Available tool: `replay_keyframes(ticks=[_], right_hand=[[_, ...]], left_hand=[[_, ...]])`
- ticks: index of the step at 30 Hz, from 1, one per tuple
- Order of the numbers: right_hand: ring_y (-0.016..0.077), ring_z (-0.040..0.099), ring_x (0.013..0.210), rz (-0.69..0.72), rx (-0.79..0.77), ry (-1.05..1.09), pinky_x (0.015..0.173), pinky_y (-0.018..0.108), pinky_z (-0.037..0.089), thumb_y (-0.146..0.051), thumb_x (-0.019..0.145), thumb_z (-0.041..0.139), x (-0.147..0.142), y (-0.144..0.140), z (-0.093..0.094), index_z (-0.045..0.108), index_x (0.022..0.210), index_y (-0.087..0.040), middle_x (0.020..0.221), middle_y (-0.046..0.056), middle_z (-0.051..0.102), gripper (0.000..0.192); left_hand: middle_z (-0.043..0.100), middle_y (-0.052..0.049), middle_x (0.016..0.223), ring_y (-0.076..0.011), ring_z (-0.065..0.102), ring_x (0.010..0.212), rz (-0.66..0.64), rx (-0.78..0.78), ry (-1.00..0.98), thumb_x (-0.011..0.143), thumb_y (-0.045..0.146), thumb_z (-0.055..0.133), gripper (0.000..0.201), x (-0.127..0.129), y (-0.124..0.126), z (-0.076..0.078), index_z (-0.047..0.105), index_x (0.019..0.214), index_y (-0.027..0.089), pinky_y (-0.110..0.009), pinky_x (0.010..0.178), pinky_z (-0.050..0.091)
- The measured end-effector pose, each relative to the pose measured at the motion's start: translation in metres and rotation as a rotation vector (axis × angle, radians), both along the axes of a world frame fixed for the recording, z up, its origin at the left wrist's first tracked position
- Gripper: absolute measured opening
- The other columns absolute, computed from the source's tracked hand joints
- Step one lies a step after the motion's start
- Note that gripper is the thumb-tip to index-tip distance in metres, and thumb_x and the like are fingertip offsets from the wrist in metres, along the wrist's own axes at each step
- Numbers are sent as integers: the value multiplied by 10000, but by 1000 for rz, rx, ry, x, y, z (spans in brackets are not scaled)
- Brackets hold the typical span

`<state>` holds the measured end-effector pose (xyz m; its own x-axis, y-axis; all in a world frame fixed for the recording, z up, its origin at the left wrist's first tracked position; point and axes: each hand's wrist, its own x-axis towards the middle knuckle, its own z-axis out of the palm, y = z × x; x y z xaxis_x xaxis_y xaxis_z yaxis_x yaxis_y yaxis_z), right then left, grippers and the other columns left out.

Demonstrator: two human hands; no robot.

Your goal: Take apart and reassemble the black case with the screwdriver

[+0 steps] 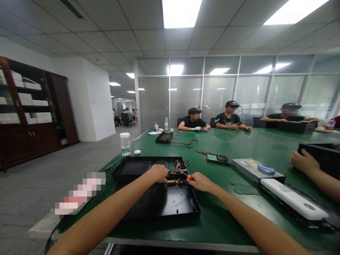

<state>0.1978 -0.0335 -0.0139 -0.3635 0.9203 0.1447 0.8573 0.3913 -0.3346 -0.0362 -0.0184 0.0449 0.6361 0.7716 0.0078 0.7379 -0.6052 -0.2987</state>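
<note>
Black case (164,203) under both hands, left (158,173) fisted on hidden parts, right (199,181) pinching orange-tipped screwdriver (186,174).

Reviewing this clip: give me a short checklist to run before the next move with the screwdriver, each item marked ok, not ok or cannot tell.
1. Right hand grips the screwdriver: ok.
2. Left hand steadies the black case at its far edge: ok.
3. Tip seated in a screw: cannot tell, too small.
4. Case lies flat on the table: ok.
5. Wires clear of the tip: cannot tell, they lie right beside it.
6. Co-worker's hand away from the case: ok, far to the right.
</note>
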Motion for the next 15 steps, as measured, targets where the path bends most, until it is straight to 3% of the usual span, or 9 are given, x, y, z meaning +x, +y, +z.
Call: replay_keyframes(ticks=[3,7,12,15], right_hand=[[127,534,515,-41,68,9,504,202,331,-473,843,361,5,2,4,624,609,-142,529,40,597,484],[132,531,536,-73,127,39,539,211,336,-515,849,322,15,6,10,631,619,-142,556,44,605,536],[141,533,559,-127,106,0,549,219,335,-540,838,325,21,8,10,643,624,-150,589,53,620,547],[142,535,571,-139,117,-26,553,220,331,-539,836,330,21,9,8,648,630,-151,607,57,623,542]], left_hand=[[583,-113,954,-255,566,873,-241,175,-3,691,340,646,332,16,-7,0,586,966,164,-342,713,472],[578,-59,920,-192,549,861,-580,173,30,719,264,633,196,31,-4,-13,612,905,204,-269,732,453],[561,-43,784,-169,536,779,-709,218,-14,780,230,568,88,33,11,-36,632,832,201,-265,682,442],[550,-47,779,-163,527,783,-737,252,-72,829,191,486,151,30,14,-43,628,777,191,-258,653,436]])
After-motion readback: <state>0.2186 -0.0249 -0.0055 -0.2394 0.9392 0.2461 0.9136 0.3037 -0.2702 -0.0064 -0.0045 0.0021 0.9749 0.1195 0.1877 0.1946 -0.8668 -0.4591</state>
